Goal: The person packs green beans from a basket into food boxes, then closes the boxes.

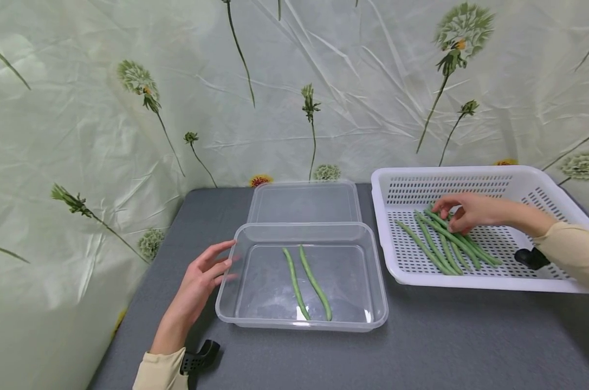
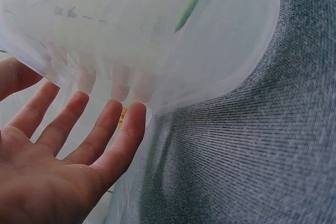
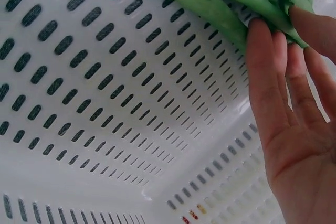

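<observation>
My left hand [image 1: 196, 284] rests at the left side of a clear plastic container [image 1: 301, 326]; its fingers are straight and spread against the wall. Inside the container lie two green beans [image 1: 316, 284], apart from each other. In the left wrist view the same hand [image 2: 58, 177] has its fingertips at the see-through wall. Over in the white perforated basket [image 1: 489, 281], my right hand [image 1: 479, 211] reaches into a pile of green beans [image 1: 423, 246]. From the right wrist view, the thumb and fingers of that hand [image 3: 299, 124] pinch a green bean [image 3: 249, 1] among others.
Behind the container lies a clear flat lid [image 1: 304, 203]. Grey cloth [image 1: 421, 346] covers the table. A pale sheet [image 1: 274, 108] with flower prints hangs at the back and left. The basket stands to the right of the container, with a narrow gap between.
</observation>
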The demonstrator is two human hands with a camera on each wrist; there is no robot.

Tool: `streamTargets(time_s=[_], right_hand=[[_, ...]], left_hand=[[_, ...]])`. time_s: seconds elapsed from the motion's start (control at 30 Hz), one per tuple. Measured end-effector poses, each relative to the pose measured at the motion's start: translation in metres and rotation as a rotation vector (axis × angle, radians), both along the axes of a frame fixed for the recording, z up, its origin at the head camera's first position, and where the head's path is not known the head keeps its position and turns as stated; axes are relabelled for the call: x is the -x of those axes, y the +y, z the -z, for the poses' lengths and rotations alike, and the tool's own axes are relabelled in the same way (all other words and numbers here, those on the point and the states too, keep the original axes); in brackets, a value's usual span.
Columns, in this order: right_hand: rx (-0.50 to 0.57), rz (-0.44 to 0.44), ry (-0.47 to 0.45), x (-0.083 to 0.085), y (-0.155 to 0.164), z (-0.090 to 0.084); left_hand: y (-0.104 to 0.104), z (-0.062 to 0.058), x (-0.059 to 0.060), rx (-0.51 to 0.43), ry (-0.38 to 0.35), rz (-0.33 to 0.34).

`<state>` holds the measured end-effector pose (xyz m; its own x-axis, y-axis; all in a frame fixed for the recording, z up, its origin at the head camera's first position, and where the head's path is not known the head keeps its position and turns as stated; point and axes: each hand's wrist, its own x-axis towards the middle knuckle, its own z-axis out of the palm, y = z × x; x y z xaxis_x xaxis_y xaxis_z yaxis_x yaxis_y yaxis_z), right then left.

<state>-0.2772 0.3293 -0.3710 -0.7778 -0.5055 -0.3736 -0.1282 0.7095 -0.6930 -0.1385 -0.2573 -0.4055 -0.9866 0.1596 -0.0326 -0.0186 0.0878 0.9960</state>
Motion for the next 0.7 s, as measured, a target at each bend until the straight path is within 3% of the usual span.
streamTargets(time_s=[0.7], right_hand=[[0.001,0.045,0.033,-0.0017,-0.0058,-0.0049]], left_hand=[[-0.0007,0.0012,0.0000,0.005,0.001,0.002]])
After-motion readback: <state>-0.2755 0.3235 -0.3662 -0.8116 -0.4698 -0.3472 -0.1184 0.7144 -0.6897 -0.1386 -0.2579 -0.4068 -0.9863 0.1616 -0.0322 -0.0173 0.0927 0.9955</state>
